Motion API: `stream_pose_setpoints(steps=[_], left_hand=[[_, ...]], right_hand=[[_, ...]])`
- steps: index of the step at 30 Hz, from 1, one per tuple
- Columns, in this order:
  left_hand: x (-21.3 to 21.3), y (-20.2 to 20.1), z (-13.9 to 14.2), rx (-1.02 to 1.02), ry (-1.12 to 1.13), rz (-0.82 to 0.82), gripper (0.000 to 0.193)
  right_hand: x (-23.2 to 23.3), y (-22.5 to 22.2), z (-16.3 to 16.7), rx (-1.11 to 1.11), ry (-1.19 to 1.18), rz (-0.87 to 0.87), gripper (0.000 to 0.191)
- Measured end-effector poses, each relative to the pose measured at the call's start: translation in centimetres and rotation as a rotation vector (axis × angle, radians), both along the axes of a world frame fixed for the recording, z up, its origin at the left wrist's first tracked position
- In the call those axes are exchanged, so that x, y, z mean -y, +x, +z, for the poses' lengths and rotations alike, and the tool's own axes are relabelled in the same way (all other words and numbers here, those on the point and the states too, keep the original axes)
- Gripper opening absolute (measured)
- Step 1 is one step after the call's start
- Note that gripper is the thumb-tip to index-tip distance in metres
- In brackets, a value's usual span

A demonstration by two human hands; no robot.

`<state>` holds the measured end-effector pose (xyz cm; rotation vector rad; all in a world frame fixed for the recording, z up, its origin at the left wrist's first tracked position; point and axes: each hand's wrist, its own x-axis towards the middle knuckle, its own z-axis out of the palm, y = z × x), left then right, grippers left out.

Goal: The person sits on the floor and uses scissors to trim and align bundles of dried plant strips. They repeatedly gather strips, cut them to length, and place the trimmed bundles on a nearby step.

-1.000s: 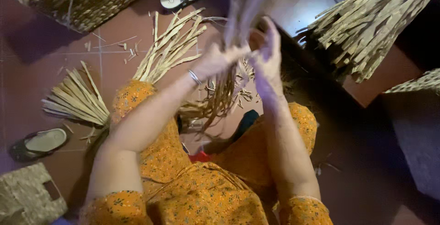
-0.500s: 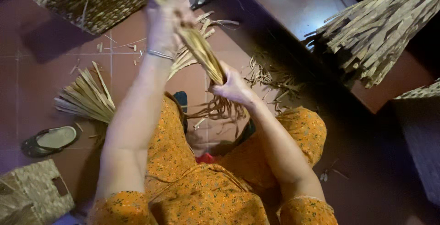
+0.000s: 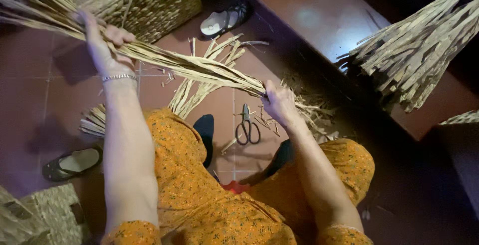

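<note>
Both hands grip one bundle of dried straw strands, stretched across the upper middle of the view. The left hand, at ten o'clock, is closed around the loose, fanned end, with a bangle at the wrist. The right hand, near centre, is clenched where the strands gather tight; frayed ends spill past it toward three o'clock.

Judging from this, the strands need even tension, with both fists firm so none slip out and the bundle held level.

Below the right hand, scissors lie on the red tile floor. More straw lies under the bundle. A woven basket sits at twelve o'clock, a sandal at eight, and a hanging sheaf at two.
</note>
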<state>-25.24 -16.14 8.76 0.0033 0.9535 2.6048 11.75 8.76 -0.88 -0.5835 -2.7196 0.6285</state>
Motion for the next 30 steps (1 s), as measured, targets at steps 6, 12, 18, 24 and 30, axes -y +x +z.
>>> stream_pose_setpoints(steps=[6, 12, 18, 24, 30], left_hand=[[1.7, -0.2, -0.9, -0.092, -0.034, -0.078, 0.035], [4.8, -2.1, -0.5, 0.071, -0.387, 0.252, 0.056], [3.9, 0.4, -1.3, -0.679, -1.474, 0.434, 0.091], [-8.2, 15.3, -3.9, -1.363, -1.43, -0.761, 0.107], [-10.4, 24.2, -7.7, -1.588, -1.278, -1.033, 0.113]], right_hand=[[0.1, -0.2, 1.7, -0.013, 0.188, 0.013, 0.016], [-0.3, -0.2, 2.6, 0.218, 0.237, 0.017, 0.013], [0.6, -0.4, -0.4, 0.407, 0.298, 0.042, 0.013], [1.4, 0.2, -1.2, 0.392, 0.245, 0.069, 0.021], [1.8, 1.7, -0.5, 0.14, 0.299, 0.082, 0.031]])
